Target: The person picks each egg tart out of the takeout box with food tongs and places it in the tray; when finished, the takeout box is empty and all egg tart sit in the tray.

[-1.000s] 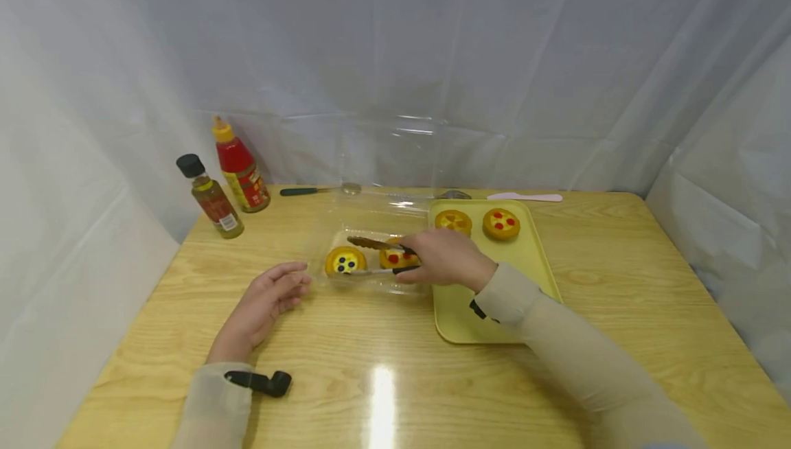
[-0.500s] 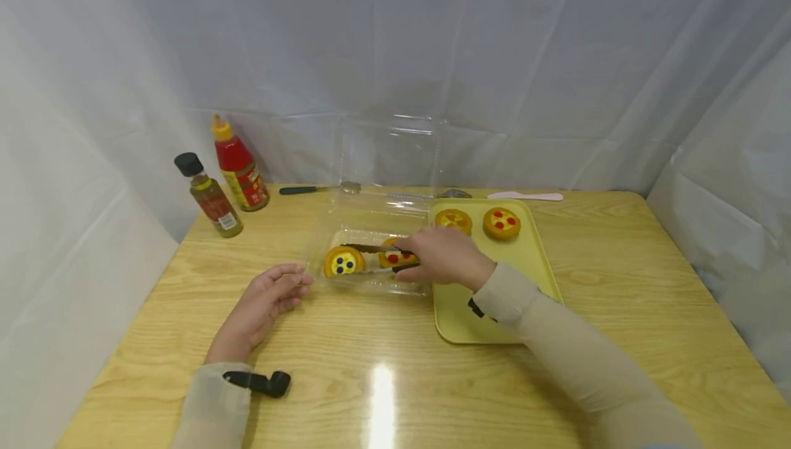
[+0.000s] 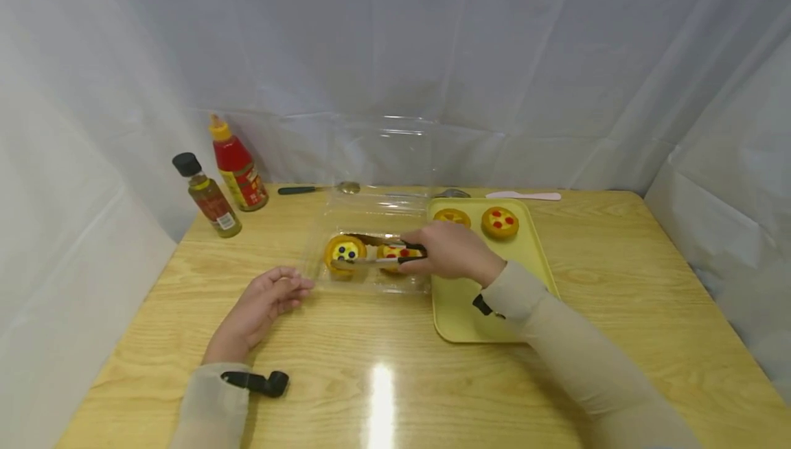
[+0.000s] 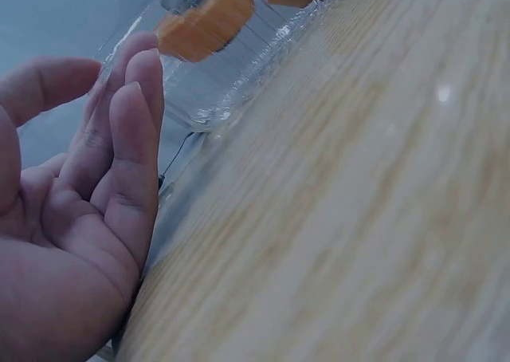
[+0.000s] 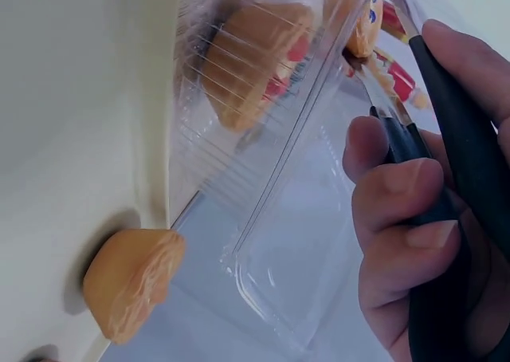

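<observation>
Beyond your right hand (image 3: 456, 251), the raised lid (image 3: 383, 154) is standing in your way; on your grip's near side, room is stretching over the table (image 3: 346, 346).

At ten o'clock on the surface (image 3: 315, 360), a black-capped bottle (image 3: 213, 203) stands just beside a red bottle (image 3: 241, 173). A spoon (image 3: 318, 189) lies at eleven, a fork (image 3: 453, 193) at one and a pink knife (image 3: 524, 196) at two; pale sheeting (image 3: 494, 58) hangs at twelve, beyond them.

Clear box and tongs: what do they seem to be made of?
Box: probably thin, glossy plastic, being transparent with ribbed walls and bright glints. Tongs: likely metal prongs, judging by their silvery shine; dull black handles could be plastic or rubber.
</observation>
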`<state>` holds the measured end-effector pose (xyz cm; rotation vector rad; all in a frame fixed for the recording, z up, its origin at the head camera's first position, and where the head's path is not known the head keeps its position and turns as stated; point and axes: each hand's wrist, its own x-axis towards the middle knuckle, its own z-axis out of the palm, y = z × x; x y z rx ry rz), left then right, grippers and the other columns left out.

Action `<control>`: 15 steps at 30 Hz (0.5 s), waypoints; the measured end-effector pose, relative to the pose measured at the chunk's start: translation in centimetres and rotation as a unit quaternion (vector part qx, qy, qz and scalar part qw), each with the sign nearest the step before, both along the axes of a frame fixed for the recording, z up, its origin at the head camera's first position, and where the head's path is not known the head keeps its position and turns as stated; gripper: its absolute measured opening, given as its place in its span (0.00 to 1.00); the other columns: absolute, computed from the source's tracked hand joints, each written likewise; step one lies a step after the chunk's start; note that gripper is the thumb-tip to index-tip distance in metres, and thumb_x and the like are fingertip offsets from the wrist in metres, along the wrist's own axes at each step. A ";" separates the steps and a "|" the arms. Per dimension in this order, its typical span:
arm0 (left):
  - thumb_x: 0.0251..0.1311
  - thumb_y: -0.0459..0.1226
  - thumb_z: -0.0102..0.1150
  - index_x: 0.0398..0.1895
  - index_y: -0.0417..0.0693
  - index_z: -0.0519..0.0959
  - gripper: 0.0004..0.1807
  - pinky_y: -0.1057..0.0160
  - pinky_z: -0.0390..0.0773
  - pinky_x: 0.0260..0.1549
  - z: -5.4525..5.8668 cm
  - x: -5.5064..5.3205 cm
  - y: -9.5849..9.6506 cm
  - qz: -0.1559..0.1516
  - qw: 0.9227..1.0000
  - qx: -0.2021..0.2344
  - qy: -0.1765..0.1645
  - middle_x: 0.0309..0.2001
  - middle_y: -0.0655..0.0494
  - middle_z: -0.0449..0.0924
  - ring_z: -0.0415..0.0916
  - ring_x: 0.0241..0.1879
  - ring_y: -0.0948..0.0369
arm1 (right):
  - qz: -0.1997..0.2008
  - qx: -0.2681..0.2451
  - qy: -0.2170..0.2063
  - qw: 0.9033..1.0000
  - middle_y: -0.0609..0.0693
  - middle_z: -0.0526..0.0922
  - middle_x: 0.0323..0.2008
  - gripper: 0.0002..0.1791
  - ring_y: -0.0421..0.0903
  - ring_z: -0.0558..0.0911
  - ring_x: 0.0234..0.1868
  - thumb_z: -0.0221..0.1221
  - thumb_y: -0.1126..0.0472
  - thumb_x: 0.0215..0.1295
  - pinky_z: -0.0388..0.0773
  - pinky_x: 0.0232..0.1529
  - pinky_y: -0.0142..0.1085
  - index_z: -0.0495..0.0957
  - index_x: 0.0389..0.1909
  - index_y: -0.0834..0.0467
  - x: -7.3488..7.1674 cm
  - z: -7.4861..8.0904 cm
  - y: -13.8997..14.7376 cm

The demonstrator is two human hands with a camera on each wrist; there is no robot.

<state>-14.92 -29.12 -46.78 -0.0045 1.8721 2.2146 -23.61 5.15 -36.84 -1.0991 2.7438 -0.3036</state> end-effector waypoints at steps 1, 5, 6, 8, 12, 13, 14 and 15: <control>0.74 0.36 0.52 0.44 0.46 0.74 0.04 0.65 0.81 0.43 0.0 0.0 0.0 -0.004 1.000 0.004 0.000 0.43 0.57 0.86 0.81 0.43 0.64 | -0.001 -0.003 -0.001 1.000 0.47 0.84 0.43 0.34 0.41 0.75 0.29 0.62 0.38 0.64 0.71 0.27 0.35 0.75 0.66 0.52 0.0 0.1 0.2; 0.74 0.36 0.52 0.44 0.45 0.74 0.04 0.65 0.81 0.44 0.1 0.0 0.2 -0.014 1.000 0.015 0.000 0.44 0.57 0.85 0.81 0.44 0.63 | -0.003 -0.019 -0.006 1.000 0.47 0.84 0.37 0.34 0.40 0.73 0.25 0.62 0.38 0.64 0.70 0.26 0.35 0.75 0.65 0.53 0.2 0.2 1.2; 0.74 0.36 0.51 0.44 0.45 0.74 0.04 0.65 0.81 0.44 0.1 0.0 0.2 -0.015 1.000 0.017 0.000 0.44 0.56 0.85 0.81 0.44 0.63 | -0.002 -0.022 -0.003 1.000 0.46 0.83 0.35 0.34 0.40 0.72 0.24 0.62 0.38 0.64 0.70 0.26 0.35 0.75 0.65 0.53 0.3 0.3 1.5; 0.74 0.35 0.51 0.43 0.45 0.74 0.03 0.65 0.81 0.44 0.2 0.0 0.3 -0.015 1.000 0.021 0.000 0.44 0.56 0.86 0.81 0.44 0.63 | 0.002 -0.030 0.003 1.000 0.44 0.82 0.31 0.34 0.39 0.71 0.23 0.62 0.38 0.64 0.70 0.25 0.34 0.76 0.64 0.53 0.4 0.3 2.0; 0.74 0.34 0.51 0.42 0.44 0.74 0.03 0.65 0.81 0.44 0.5 0.2 0.4 -0.008 1.000 0.027 0.000 0.44 0.55 0.86 0.82 0.44 0.62 | 0.009 -0.042 0.009 0.999 0.42 0.77 0.24 0.33 0.38 0.69 0.20 0.61 0.37 0.64 0.68 0.23 0.33 0.77 0.63 0.53 0.5 0.5 3.1; 0.74 0.34 0.51 0.42 0.44 0.74 0.03 0.65 0.81 0.44 0.6 0.2 0.5 -0.005 1.000 0.026 -0.002 0.44 0.55 0.86 0.82 0.45 0.62 | 0.012 -0.047 0.009 0.999 0.42 0.75 0.22 0.32 0.37 0.68 0.19 0.61 0.38 0.64 0.67 0.23 0.33 0.78 0.62 0.53 0.6 0.6 3.4; 0.74 0.34 0.51 0.41 0.44 0.74 0.03 0.66 0.81 0.44 0.6 0.3 0.6 -0.002 1.000 0.024 -0.003 0.44 0.55 0.86 0.82 0.44 0.62 | 0.015 -0.052 0.009 0.998 0.42 0.72 0.20 0.29 0.37 0.67 0.19 0.61 0.38 0.65 0.66 0.22 0.33 0.80 0.58 0.53 0.6 0.6 3.8; 0.74 0.35 0.51 0.41 0.44 0.74 0.03 0.66 0.81 0.44 0.7 0.4 0.6 0.001 1.000 0.021 -0.005 0.43 0.55 0.86 0.82 0.44 0.62 | 0.019 -0.058 0.009 0.998 0.42 0.70 0.19 0.26 0.37 0.66 0.18 0.61 0.38 0.65 0.65 0.22 0.33 0.82 0.53 0.52 0.7 0.6 4.1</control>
